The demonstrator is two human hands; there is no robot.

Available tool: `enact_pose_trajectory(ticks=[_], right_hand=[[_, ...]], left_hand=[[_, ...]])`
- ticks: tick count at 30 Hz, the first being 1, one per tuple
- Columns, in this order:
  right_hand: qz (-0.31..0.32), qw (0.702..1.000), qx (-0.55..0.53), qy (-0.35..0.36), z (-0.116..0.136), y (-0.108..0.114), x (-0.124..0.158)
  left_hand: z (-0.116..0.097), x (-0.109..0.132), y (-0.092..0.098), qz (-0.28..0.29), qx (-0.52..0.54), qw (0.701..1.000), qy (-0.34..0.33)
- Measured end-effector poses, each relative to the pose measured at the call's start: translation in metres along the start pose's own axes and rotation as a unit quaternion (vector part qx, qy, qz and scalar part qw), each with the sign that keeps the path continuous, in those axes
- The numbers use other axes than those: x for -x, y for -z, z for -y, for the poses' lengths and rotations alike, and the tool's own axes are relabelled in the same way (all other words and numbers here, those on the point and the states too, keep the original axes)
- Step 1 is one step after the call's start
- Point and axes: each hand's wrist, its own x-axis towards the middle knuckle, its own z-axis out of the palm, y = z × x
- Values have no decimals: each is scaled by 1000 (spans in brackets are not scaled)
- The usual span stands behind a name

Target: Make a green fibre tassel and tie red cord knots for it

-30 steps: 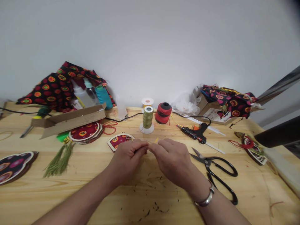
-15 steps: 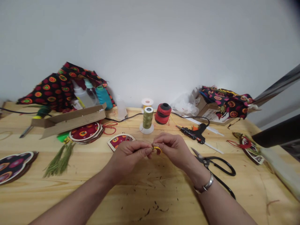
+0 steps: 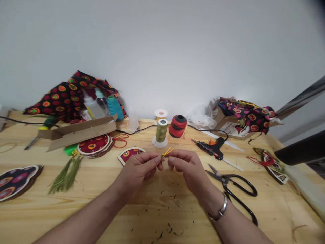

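My left hand (image 3: pixel 142 166) pinches a short yellow cord (image 3: pixel 167 151) between thumb and index finger, and its loose strands stick up to the right. Just to the right, my right hand (image 3: pixel 186 166) has its thumb and fingers closed close by the cord; whether they hold a thin thread cannot be made out. Behind my left hand lies a fan-shaped ornament (image 3: pixel 128 154) with a dark red print and a pale rim, partly covered by my fingers. A spool of olive green thread (image 3: pixel 161 132) stands beyond the hands. Black-handled scissors (image 3: pixel 224 179) lie open beside my right wrist.
A red thread cone (image 3: pixel 177 127), a glue gun (image 3: pixel 210 148) and its cord are farther back. At left are a cardboard tray (image 3: pixel 83 135), round ornaments (image 3: pixel 93 145) and green tassels (image 3: pixel 66 176). A fabric-covered box (image 3: pixel 233 127) stands back right. Dark scraps litter the front.
My right fingers have drawn slightly away from the left ones. The yellow cord, formerly looped down toward my right hand, now points up with its strands spread. The view has shifted slightly.
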Motion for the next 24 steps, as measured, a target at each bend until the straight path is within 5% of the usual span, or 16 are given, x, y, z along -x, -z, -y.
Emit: enact_pose_trajectory(ticks=[24], right_hand=[[-29, 992, 115, 48, -8, 0, -1]], left_hand=[[-2, 5, -3, 30, 22, 999, 33]])
